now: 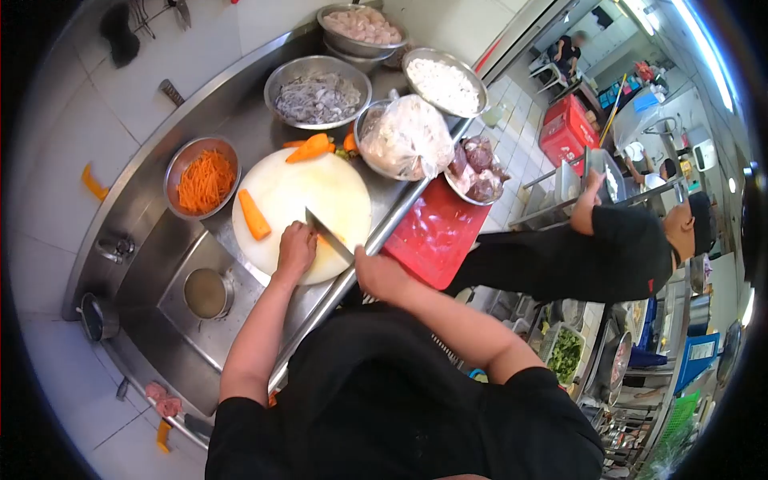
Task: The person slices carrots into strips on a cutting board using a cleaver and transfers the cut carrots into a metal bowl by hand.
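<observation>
A round white cutting board (344,188) lies on the steel counter. My right hand (382,274) is closed around the handle of a kitchen knife (330,234), its blade angled across the board. My left hand (297,248) presses down beside the blade with curled fingers, mostly hiding a carrot piece (322,242). A peeled carrot piece (254,214) lies on the board left of that hand. More carrots (310,149) rest at the far edge. Shredded carrot (205,182) fills a metal bowl (170,178) to the left.
Behind the board stand bowls of greyish seafood (318,98), pale meat (364,26) and white pieces (442,84), plus a bagged bowl (408,136). A red board (432,232) and dark meat (480,172) are at right. A sink (180,276) holds a pot (210,293). A co-worker (576,256) stands right.
</observation>
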`<state>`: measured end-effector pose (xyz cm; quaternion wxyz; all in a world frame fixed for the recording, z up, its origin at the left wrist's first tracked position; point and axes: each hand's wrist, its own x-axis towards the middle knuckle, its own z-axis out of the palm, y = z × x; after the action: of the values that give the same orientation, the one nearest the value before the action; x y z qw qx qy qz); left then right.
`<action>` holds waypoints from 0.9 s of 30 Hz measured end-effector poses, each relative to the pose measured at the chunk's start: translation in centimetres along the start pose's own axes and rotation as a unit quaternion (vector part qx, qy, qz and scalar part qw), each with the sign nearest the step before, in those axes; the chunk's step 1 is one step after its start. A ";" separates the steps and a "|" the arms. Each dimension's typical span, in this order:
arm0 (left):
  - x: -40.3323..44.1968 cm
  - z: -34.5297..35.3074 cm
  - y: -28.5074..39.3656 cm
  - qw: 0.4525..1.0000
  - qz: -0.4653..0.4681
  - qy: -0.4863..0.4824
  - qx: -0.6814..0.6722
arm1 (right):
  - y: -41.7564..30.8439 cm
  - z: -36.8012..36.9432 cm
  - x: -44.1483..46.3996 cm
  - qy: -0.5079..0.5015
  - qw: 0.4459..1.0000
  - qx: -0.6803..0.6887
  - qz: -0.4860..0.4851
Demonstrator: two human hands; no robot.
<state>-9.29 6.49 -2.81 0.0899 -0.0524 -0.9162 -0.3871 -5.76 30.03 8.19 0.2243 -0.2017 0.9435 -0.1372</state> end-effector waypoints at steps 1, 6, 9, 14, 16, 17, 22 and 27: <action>-0.1 0.2 -0.1 1.000 -0.001 0.006 -0.003 | -0.6 -0.7 1.5 -0.010 1.000 -0.015 0.002; -0.1 0.1 -0.5 1.000 -0.020 0.006 -0.015 | -2.0 -2.8 0.9 -0.047 0.999 0.006 0.018; -0.5 -0.3 -0.1 0.999 -0.018 0.021 -0.036 | -1.2 -1.1 -2.0 -0.048 0.998 -0.005 0.036; -0.6 -0.6 0.1 0.998 -0.010 0.021 -0.050 | -2.1 -3.4 1.8 -0.029 0.999 0.014 0.004; -0.4 0.0 -0.5 0.998 -0.005 0.032 -0.047 | -3.1 -4.7 2.5 -0.032 0.999 0.001 0.020; -0.5 0.2 -0.9 0.998 -0.003 0.043 -0.048 | -3.4 -5.2 2.1 -0.038 0.999 -0.004 0.017; -0.7 -0.2 0.1 0.998 -0.022 0.039 -0.033 | 0.9 0.1 -1.3 -0.038 0.997 -0.044 -0.042; -0.6 -0.2 0.2 0.999 -0.009 0.022 -0.028 | -0.6 -1.6 2.6 -0.012 1.000 0.016 0.008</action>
<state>-8.61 6.49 -2.62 0.1046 -0.0379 -0.9033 -0.4143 -8.48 28.61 8.83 0.2399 -0.1923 0.9399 -0.1485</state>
